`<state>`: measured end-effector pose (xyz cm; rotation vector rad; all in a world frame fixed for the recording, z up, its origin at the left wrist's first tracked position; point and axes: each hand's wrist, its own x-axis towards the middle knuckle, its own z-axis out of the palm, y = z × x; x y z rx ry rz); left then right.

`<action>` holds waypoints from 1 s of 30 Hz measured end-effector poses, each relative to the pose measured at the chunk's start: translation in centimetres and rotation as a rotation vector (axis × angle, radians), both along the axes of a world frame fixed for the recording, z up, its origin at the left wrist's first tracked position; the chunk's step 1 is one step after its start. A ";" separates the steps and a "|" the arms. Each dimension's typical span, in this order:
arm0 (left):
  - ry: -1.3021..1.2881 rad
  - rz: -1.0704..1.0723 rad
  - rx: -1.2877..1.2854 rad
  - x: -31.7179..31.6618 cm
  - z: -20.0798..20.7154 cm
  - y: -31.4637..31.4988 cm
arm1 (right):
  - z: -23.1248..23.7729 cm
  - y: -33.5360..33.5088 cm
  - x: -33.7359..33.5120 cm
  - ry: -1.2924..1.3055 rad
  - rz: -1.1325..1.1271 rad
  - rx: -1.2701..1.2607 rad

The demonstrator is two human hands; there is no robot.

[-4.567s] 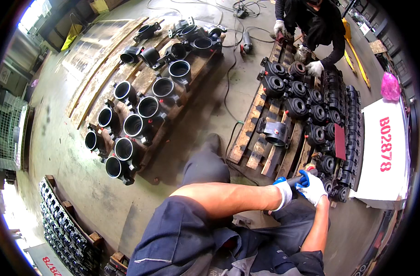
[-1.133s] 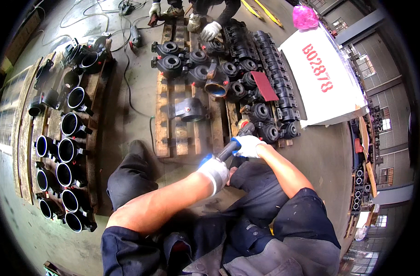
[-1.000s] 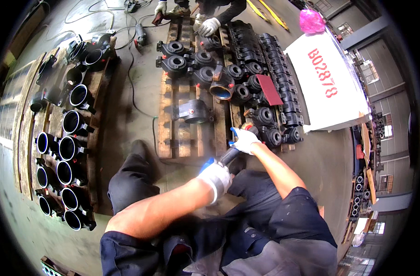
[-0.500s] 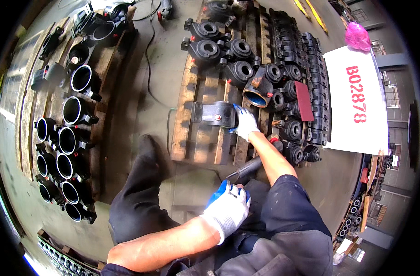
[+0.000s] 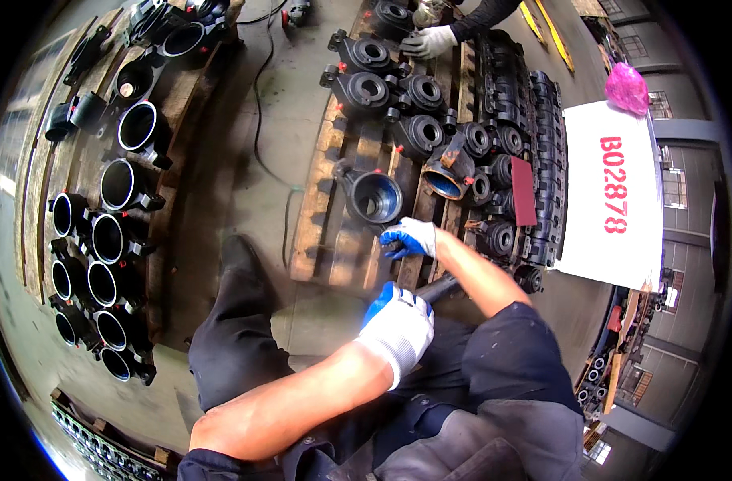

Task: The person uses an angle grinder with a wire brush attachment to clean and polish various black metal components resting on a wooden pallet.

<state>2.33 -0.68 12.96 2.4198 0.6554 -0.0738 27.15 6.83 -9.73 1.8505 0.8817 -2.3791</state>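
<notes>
A black cylindrical casting (image 5: 372, 195) stands on the wooden pallet (image 5: 326, 232) with its open bore facing up. My right hand (image 5: 411, 238), in a white glove with blue fingers, reaches forward, and its curled fingers grip the casting's near lower edge. Closer to my body, my left hand (image 5: 398, 327), gloved the same way, is closed around the handle of a dark tool (image 5: 440, 286) that lies over my lap between the two hands.
Several more black castings (image 5: 414, 96) and stacked parts fill the pallet's far and right side, with a rusty one (image 5: 450, 172) among them. A co-worker's gloved hand (image 5: 430, 40) works at the far end. Black ring housings (image 5: 109, 240) line boards on the left. A white sign (image 5: 614, 192) lies at the right, and a cable (image 5: 262, 120) crosses the floor.
My right hand left the tool and reached out to the casting, which now shows its open bore. My left hand stayed on the tool. The view shifted nearer the pallet.
</notes>
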 end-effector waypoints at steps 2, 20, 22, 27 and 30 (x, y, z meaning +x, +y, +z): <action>-0.001 -0.006 0.007 0.0 0.3 0.8 | -1.7 -2.7 0.1 0.076 -0.157 0.027; -0.044 0.036 0.009 1.3 -0.4 2.5 | 3.1 -6.8 -10.5 -1.068 0.175 0.566; 0.006 0.033 0.010 1.3 -0.4 2.9 | 4.3 -6.0 -10.5 -0.940 0.167 0.539; 0.030 -0.017 -0.012 0.6 1.0 3.4 | 1.7 -6.0 -7.6 -1.037 0.254 0.633; 0.048 0.079 0.006 2.6 -1.2 2.6 | 5.2 -3.2 -8.8 -1.112 0.364 0.570</action>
